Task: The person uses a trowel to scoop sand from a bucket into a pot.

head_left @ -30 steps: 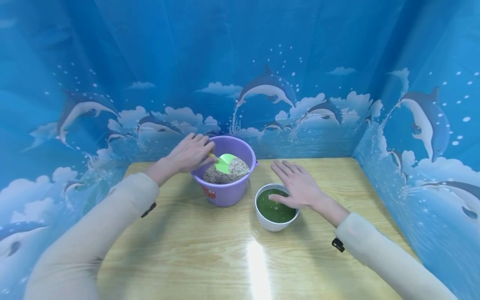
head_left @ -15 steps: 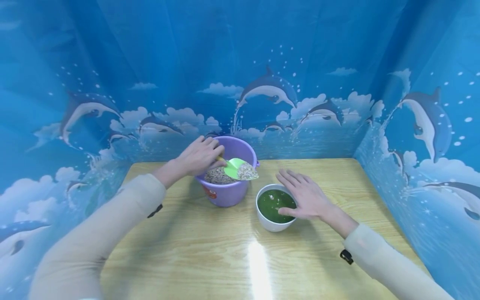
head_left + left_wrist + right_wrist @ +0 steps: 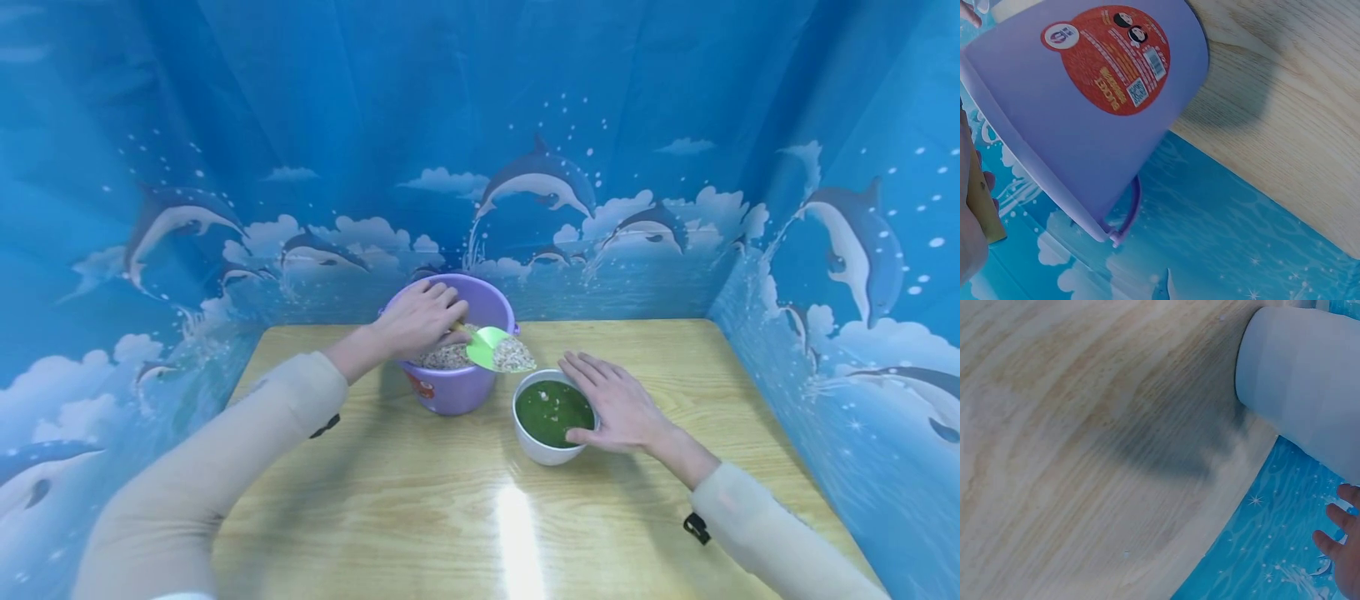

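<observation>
My left hand (image 3: 426, 318) grips the wooden handle (image 3: 984, 203) of a small trowel with a bright green blade (image 3: 482, 346). A heap of pale gravel (image 3: 513, 355) lies on the tip of the blade, which is just past the right side of a purple bucket (image 3: 453, 392). More gravel (image 3: 444, 358) lies in the bucket. To the bucket's right stands a white pot (image 3: 546, 454), dark green inside with a few pale bits on the green surface. My right hand (image 3: 618, 407) is at the pot's right rim, fingers extended, thumb over the edge.
Both containers stand on a light wood-grain table (image 3: 420, 500). A blue curtain (image 3: 420, 100) printed with dolphins encloses the back and sides. On the bucket's side is a red round sticker (image 3: 1116, 59), and its purple handle (image 3: 1132, 212) hangs at the rim.
My left hand has carried the loaded trowel rightward, from inside the bucket to past its rim toward the pot. My right hand has shifted right and down, from above the pot to its right rim.
</observation>
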Motion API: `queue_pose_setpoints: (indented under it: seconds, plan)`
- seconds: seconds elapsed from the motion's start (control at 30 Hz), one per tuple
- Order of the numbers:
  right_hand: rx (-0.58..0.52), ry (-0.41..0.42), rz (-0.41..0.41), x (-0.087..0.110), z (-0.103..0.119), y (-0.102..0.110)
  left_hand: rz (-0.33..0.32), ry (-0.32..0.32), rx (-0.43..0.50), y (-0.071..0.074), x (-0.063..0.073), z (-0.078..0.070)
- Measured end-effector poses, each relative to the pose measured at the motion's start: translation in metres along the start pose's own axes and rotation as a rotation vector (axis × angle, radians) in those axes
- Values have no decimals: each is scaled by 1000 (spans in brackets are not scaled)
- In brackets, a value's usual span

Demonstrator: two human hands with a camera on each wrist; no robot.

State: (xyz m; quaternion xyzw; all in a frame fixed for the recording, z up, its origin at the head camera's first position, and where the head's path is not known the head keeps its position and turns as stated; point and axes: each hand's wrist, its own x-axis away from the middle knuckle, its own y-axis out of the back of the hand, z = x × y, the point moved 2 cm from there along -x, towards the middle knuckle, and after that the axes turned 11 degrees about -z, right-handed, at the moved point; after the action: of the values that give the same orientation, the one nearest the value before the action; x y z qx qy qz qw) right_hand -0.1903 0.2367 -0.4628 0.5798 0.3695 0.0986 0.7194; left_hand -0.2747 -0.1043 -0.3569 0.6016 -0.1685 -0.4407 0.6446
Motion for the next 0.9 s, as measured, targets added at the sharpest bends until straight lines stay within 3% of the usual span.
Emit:
queue_pose_setpoints:
  seconds: [0.47,0.9]
  plan:
    - [-22,-40,23,7,-2,-4,24,-41,5,0,-14,-24]
    - [-73,-32,13,9,-3,-5,0,-102,-26,-1,-27,-42]
